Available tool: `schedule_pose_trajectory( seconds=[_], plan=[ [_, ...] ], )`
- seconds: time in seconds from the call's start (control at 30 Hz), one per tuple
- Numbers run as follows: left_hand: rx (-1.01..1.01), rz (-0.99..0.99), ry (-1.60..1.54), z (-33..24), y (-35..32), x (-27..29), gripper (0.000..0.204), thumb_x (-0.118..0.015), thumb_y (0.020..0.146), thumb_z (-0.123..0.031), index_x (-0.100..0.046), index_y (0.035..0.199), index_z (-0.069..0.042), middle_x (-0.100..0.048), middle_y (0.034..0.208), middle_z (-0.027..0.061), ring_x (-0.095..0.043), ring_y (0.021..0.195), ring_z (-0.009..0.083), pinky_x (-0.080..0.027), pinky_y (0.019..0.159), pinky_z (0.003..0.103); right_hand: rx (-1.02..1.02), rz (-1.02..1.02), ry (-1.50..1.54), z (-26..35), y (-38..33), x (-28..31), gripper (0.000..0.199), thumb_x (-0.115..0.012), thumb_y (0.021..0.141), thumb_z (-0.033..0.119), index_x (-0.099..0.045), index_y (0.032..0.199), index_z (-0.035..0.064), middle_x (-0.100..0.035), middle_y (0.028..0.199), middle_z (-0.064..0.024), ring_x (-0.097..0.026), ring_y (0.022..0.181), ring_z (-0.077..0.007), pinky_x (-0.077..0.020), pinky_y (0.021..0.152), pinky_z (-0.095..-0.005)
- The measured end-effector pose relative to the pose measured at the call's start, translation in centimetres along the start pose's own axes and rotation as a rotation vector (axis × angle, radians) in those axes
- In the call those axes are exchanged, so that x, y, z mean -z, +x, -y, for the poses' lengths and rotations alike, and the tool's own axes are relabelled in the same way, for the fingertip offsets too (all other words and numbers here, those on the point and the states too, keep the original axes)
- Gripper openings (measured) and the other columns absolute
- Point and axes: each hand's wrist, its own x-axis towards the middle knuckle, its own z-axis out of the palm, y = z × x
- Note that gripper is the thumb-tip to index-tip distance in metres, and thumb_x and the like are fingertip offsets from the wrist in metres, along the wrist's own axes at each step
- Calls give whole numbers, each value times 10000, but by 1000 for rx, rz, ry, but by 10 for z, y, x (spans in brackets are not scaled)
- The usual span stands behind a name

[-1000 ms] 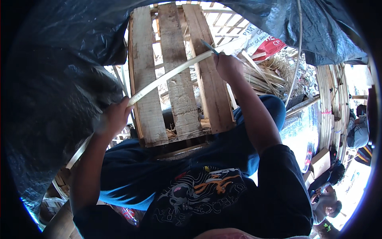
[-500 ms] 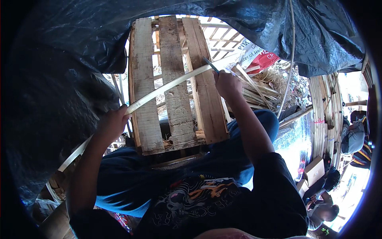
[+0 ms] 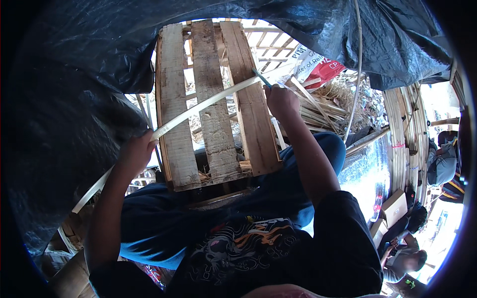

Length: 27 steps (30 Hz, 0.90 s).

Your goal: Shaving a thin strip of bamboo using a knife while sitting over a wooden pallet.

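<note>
A long pale strip (image 3: 208, 103), which looks like split bamboo, slants across a slatted wooden stand (image 3: 216, 119) in front of me. My left hand (image 3: 136, 153) is closed around the strip at the stand's left edge, and the strip's tail runs down past my left forearm. In my closed right hand (image 3: 283, 103) is a knife (image 3: 262, 78) with a narrow blade. The blade lies against the strip above the right-hand slat. Beyond the blade, bright glare hides just where the strip ends.
Dark plastic sheeting (image 3: 74, 114) hangs on the left and overhead. Cut strips (image 3: 320, 113) lie in a heap to the right, near a red and white printed sheet (image 3: 323, 72). Bamboo poles (image 3: 397, 129), a cardboard box (image 3: 395, 208) and other people are farther right.
The strip bows slightly more now. Both hands keep nearly the same grip, with the knife still against the strip. The stand's top appears shifted slightly left in view.
</note>
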Motion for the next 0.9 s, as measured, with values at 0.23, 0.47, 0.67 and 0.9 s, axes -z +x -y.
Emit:
schedule_pose_trajectory(
  seconds=[0.23,0.47,0.67,0.9],
  plan=[
    [-9,-75,20,3,0,-4,239,-548,957,-233,-577,1092,-37,-647,756,234,-648,733,411,-504,671,497,-21,19,24,5,22,-2,497,-388,994,448,-690,1037,55,-698,1019,-180,-670,981,-351,-528,835,-463],
    [-103,-79,-1,12,5,-10,239,-541,962,-255,-557,977,-17,-631,743,245,-637,741,430,-486,655,502,34,30,-38,10,47,-4,471,-373,1008,417,-681,1067,66,-693,1082,-137,-676,995,-327,-532,848,-449],
    [-24,-53,13,11,5,-6,221,-530,963,-239,-546,1009,-23,-647,779,236,-642,775,428,-492,673,511,136,55,-106,-3,36,5,515,-349,1011,449,-649,1054,32,-699,993,-182,-685,922,-356,-541,781,-490],
    [-31,-40,47,16,5,-8,218,-525,963,-224,-551,1022,-17,-650,813,242,-643,806,427,-490,700,517,131,41,-141,-14,44,7,523,-356,1010,452,-673,1007,36,-703,941,-189,-686,905,-364,-540,780,-492]
  ],
)
